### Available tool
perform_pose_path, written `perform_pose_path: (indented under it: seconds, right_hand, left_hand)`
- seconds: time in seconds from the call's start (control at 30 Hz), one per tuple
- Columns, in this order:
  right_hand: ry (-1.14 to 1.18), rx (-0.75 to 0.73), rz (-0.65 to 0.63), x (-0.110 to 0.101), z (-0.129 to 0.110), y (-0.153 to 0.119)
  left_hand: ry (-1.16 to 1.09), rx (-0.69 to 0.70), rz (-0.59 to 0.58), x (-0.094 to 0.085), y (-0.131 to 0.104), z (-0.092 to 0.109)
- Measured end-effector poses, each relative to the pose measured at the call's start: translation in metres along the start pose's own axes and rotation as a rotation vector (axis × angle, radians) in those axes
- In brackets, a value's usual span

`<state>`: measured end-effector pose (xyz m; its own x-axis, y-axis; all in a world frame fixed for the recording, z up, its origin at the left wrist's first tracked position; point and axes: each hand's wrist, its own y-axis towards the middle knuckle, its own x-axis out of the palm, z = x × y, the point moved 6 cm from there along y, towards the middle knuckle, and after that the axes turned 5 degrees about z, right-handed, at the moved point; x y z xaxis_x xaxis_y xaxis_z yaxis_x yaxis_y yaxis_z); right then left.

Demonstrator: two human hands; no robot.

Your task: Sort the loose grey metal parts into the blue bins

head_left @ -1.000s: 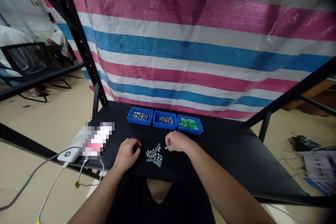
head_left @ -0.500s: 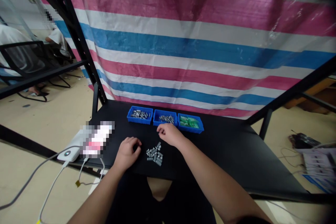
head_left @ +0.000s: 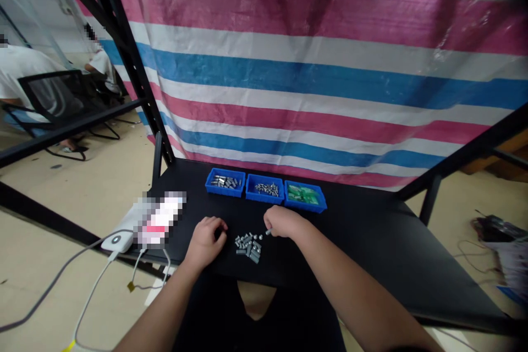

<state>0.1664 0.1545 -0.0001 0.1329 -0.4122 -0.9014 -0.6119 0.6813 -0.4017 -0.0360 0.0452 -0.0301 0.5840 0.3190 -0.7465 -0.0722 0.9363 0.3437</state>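
Observation:
A loose pile of small silvery metal parts [head_left: 249, 247] lies on the black tabletop between my hands. My right hand [head_left: 281, 221] is closed just right of the pile, its fingertips on a small grey cylinder [head_left: 268, 232]. Left of the pile rests my left hand [head_left: 208, 237], its thumb and curled fingers apart, with nothing seen between them. Behind them stand three blue bins in a row: the left bin [head_left: 225, 192] has metal cylinders, the middle bin [head_left: 264, 198] small screw-like parts, the right bin [head_left: 306, 207] green packets.
A phone-like device, pixelated, [head_left: 163, 220] and a white power bank [head_left: 118, 240] with cables lie at the table's left edge. Black frame posts [head_left: 140, 77] stand at both sides, with a striped sheet [head_left: 289, 88] behind. Seated people are at the far left.
My right hand has moved from the front of the middle bin toward me, down beside the pile, and a grey cylinder now shows at its fingertips. The camera view has shifted slightly.

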Motion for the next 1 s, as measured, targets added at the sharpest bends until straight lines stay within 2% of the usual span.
perform_pose_path:
  seconds: [0.07,0.1,0.17,0.23,0.3,0.4,0.5,0.6,0.7,0.83,0.87,0.9,1.0]
  right_hand:
    - [0.025,-0.023,0.019,-0.013,-0.006,0.008]
    - [0.074,-0.069,0.105,-0.023,-0.012,0.013]
    - [0.225,-0.160,0.384,-0.046,-0.019,0.022]
    - [0.396,-0.203,0.634,-0.059,-0.017,0.024]
    - [0.496,-0.201,0.728,-0.056,-0.010,0.022]
    - [0.452,-0.215,0.635,-0.035,-0.004,0.014]
    - [0.367,-0.241,0.457,-0.010,-0.001,0.001]
    - [0.378,-0.255,0.287,0.008,-0.004,-0.009]
    - [0.367,-0.208,0.211,0.017,-0.007,-0.012]
    - [0.329,-0.166,0.145,0.017,-0.008,-0.008]
    - [0.348,-0.162,0.173,0.012,-0.006,-0.007]
    - [0.375,-0.145,0.253,0.004,-0.002,-0.006]
    - [0.424,-0.027,0.684,-0.029,0.016,-0.013]
  left_hand:
    - [0.001,-0.002,0.000,-0.002,0.000,0.002]
    - [0.000,-0.003,0.000,-0.002,0.000,0.002]
    - [-0.005,-0.003,0.000,-0.003,0.000,0.002]
    - [-0.011,-0.002,0.004,-0.002,0.000,0.000]
    - [-0.014,-0.002,0.007,0.000,0.000,-0.002]
    - [-0.010,0.000,0.001,0.002,0.000,-0.004]
    - [-0.003,0.002,-0.007,0.003,0.001,-0.005]
    - [0.007,0.003,-0.008,0.002,0.001,-0.005]
    - [0.013,0.009,-0.003,0.002,0.000,-0.004]
    - [0.015,0.012,-0.003,0.001,0.000,-0.003]
    - [0.015,0.011,-0.005,0.001,0.000,-0.003]
    - [0.016,0.009,-0.006,0.001,0.000,-0.003]
    - [0.018,0.003,-0.009,0.001,0.000,-0.003]
